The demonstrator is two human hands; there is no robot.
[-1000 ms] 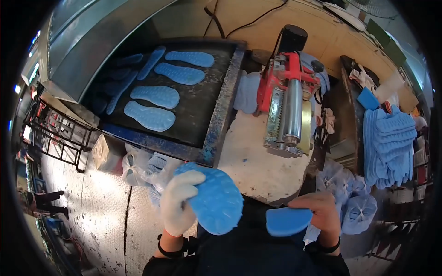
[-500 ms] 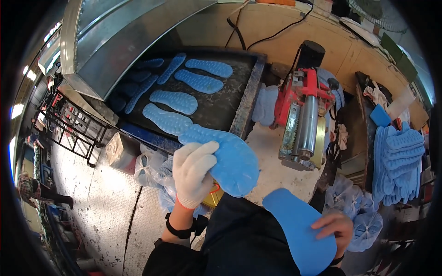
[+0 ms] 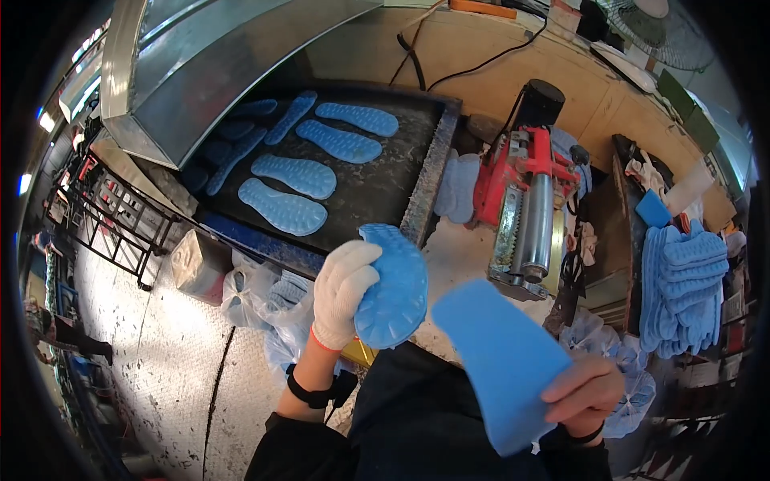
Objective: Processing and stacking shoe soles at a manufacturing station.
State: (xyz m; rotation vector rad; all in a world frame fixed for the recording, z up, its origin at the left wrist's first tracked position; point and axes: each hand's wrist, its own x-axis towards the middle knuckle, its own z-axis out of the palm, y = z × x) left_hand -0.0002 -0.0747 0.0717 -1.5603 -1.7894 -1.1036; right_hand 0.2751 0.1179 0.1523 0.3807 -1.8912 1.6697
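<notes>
In a white knit glove, my left hand point(image 3: 343, 295) is closed on the edge of a blue textured insole point(image 3: 399, 280), which is tilted up with its bumpy, ridged side showing. My bare right hand point(image 3: 589, 394) grips a smooth, flat blue insole point(image 3: 504, 361) near its wide end, fingers on top. The two insoles are held apart in front of my body. Just beyond the left hand, several blue bumpy insoles point(image 3: 282, 207) lie on a black belt point(image 3: 361, 188) that runs beneath a metal hood point(image 3: 192, 104).
To the right of the belt stands a red roller machine point(image 3: 521, 192) with a shiny metal roller. A pile of blue insoles point(image 3: 682, 289) sits on the far-right bench. Clear plastic bags point(image 3: 269, 297) and a square can point(image 3: 204, 264) stand at left; a black metal rack point(image 3: 112, 216) is behind them.
The textured insole has been drawn back from the belt and turned more upright in my left hand. My right hand has raised the smooth insole slightly and moved it to the left.
</notes>
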